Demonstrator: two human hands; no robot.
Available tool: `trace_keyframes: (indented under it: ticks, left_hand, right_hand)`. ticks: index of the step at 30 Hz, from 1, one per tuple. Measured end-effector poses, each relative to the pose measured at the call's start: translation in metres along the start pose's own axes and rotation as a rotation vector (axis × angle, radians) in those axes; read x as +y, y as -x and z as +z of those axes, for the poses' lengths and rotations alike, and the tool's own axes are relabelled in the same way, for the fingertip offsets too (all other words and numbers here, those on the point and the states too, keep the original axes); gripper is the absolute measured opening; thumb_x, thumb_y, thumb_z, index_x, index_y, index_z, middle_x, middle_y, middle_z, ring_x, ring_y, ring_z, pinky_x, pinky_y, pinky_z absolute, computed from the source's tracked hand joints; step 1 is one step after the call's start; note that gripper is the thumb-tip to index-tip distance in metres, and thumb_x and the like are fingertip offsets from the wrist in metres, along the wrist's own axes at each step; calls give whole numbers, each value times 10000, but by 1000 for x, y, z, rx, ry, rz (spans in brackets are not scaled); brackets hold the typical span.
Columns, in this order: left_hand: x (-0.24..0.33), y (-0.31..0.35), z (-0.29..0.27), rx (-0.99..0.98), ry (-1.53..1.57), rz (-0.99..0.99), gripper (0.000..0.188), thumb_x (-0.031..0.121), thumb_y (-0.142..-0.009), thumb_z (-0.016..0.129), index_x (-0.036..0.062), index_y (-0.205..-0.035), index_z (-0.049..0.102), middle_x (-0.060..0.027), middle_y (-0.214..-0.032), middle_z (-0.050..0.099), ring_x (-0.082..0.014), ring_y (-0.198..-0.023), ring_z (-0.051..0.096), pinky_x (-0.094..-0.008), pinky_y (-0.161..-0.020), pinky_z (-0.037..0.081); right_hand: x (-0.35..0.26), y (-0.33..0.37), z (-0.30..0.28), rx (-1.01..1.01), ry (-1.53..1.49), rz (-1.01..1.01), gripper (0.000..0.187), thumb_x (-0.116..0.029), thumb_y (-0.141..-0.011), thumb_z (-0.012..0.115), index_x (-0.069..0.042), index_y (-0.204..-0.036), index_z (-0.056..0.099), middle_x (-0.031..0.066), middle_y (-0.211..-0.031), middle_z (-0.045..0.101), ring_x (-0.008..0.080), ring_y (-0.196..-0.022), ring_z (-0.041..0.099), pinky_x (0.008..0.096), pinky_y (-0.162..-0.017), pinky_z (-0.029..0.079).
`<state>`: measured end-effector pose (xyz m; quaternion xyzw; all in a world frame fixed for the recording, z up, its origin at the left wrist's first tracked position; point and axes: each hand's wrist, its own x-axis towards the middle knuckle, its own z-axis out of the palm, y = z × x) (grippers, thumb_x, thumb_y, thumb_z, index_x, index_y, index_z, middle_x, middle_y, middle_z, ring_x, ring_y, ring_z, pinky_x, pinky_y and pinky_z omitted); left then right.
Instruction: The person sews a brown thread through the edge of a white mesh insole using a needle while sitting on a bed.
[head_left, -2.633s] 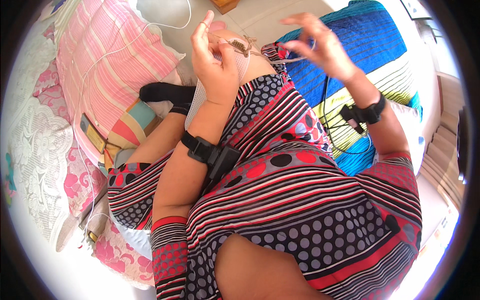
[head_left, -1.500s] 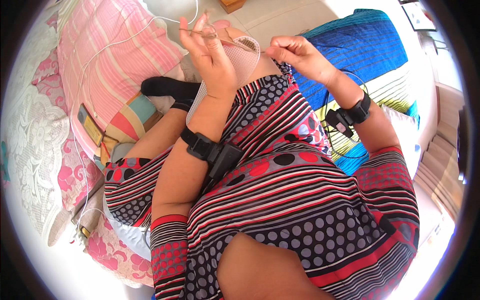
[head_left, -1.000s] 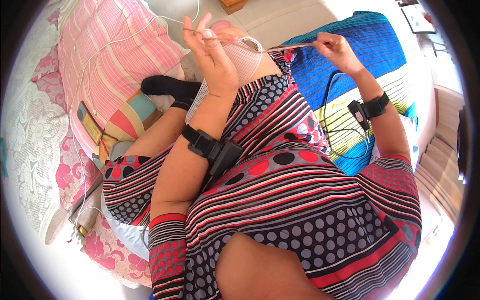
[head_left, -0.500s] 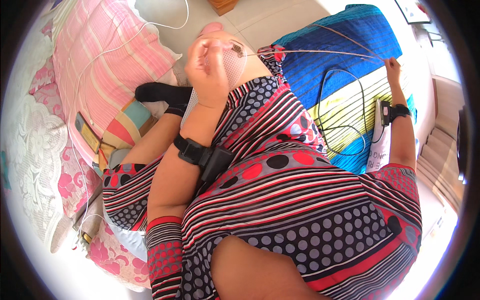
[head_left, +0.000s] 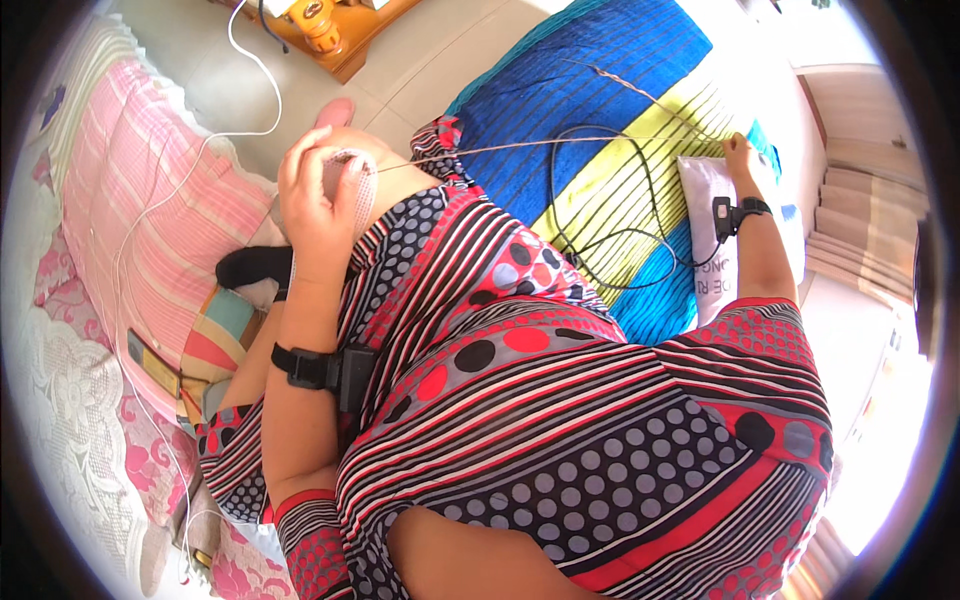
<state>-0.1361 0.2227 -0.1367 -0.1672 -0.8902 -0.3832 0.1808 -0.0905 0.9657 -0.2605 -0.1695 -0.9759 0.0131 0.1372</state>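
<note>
My left hand [head_left: 318,195] is closed on a piece of white mesh canvas [head_left: 366,205], held above my leg. A dark brown patch shows on the mesh between my fingers. From the canvas a thin brown thread [head_left: 520,147] stretches almost straight to my right hand [head_left: 740,158], far out on the right. The right fingers are pinched on the thread; whether a needle is among them cannot be made out. A second length of thread [head_left: 650,97] trails from the right hand back toward the far side, over the striped cloth.
A blue and yellow striped cushion [head_left: 500,85] lies at the right, with a looped black cable [head_left: 655,190] and a white printed bag [head_left: 700,210]. To the left are a pink checked cloth [head_left: 130,150], a white cable [head_left: 205,145] and a phone-like object [head_left: 152,362]. Wooden furniture [head_left: 345,45] stands beyond.
The view has shifted, so both hands appear further left. My left hand has turned the canvas, and its brown patch now shows behind the thumb. The thread stays stretched between the hands.
</note>
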Motion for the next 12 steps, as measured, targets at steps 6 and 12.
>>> trace_keyframes:
  ticks: [6, 12]
  left_hand:
    - [-6, -10, -22, -182, 227, -87, 248, 74, -782, 656, -15, -979, 535, -144, -1175, 534, -262, -1116, 502, -354, -963, 387]
    - [-1, -11, -51, -460, -16, -228, 375, 105, -728, 710, 11, -1046, 536, -137, -1292, 443, -290, -1196, 441, -350, -1010, 345]
  right_hand:
    - [-53, 7, -35, -151, -1, 15, 149, -184, -785, 581, -39, -816, 577, 151, -765, 573, 283, -741, 553, 403, -667, 436]
    - [-162, -46, -17, 181, -691, -351, 327, -45, -706, 621, -78, -1030, 590, 125, -1048, 569, 269, -1027, 536, 371, -923, 396]
